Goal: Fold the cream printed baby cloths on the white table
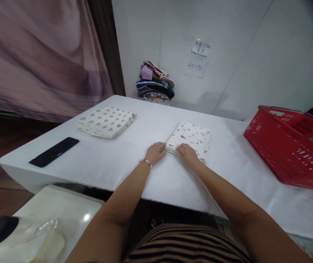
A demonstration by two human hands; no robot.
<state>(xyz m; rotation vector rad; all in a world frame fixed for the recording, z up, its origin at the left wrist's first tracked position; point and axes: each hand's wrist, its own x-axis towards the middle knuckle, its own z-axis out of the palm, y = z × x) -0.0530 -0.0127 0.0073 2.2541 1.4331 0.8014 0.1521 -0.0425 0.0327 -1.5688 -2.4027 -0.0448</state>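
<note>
A folded white cloth with small dark prints [190,138] lies in the middle of the white table [112,164]. My left hand [155,152], with a bracelet on the wrist, grips the cloth's near left corner. My right hand [188,155] rests on the cloth's near edge, fingers curled over it. A second folded cloth with grey-green prints [105,121] lies at the far left of the table, away from both hands.
A red plastic basket [290,146] stands on the table's right side. A flat black object [54,151] lies near the left edge. A pile of coloured fabrics [155,83] sits against the wall behind the table. A curtain [36,54] hangs at left.
</note>
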